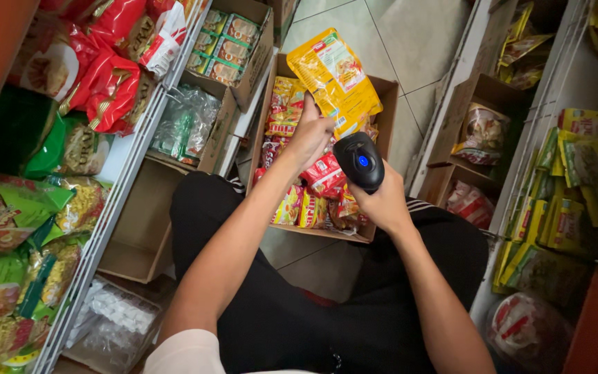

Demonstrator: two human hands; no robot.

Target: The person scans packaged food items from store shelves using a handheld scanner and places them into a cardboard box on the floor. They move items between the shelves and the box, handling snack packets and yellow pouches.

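Note:
My left hand (311,135) holds up a yellow snack packet (333,77) by its lower edge, above an open cardboard box (389,93). The box is full of several yellow and red snack packets (299,201). My right hand (382,201) grips a black handheld barcode scanner (359,161) with a blue light on top. The scanner's head sits just under the raised packet, pointing toward it. Both forearms reach forward over my lap in black trousers.
A white shelf edge (115,208) runs along the left, stacked with green, yellow and red snack bags. More cardboard boxes (216,131) stand beside it on the tiled floor. On the right, a shelf unit (548,90) holds yellow-green packets and small boxes.

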